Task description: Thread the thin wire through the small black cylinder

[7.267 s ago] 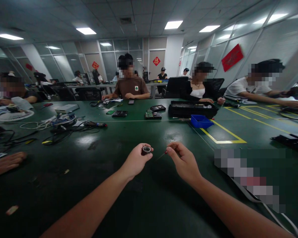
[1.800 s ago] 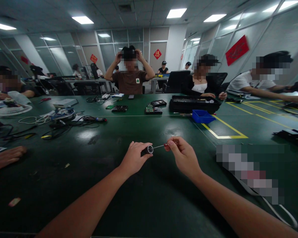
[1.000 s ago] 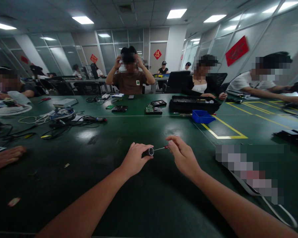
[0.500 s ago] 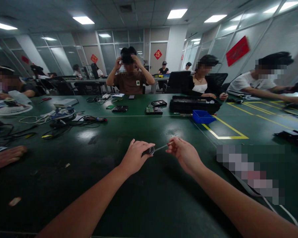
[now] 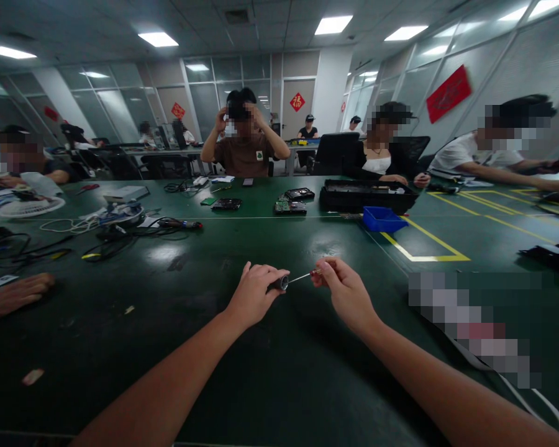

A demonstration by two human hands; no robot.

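Above the green table, my left hand [image 5: 256, 290] is closed around a short dark tube [image 5: 277, 284], its round open end turned to the right. Between the fingertips of my right hand [image 5: 342, 282] is a slim metal rod [image 5: 300, 277] with a red part by the fingers, like a small screwdriver. The rod slants down to the left, its far end at the mouth of the tube. Whether it reaches inside, I cannot tell. My right palm hides the rest of the rod.
Circuit-board drives [image 5: 290, 207], a black case [image 5: 367, 196] and a blue bin [image 5: 382, 219] stand ahead. Tangled cables [image 5: 121, 239] lie left, near another person's hand [image 5: 21, 295]. A blurred-out object [image 5: 470, 326] sits right. Several people sit around the table [image 5: 279, 372].
My right fingers have shifted on the rod, and the red part now shows plainly. Less rod shows between hand and tube. My left hand stays almost still, holding the tube.
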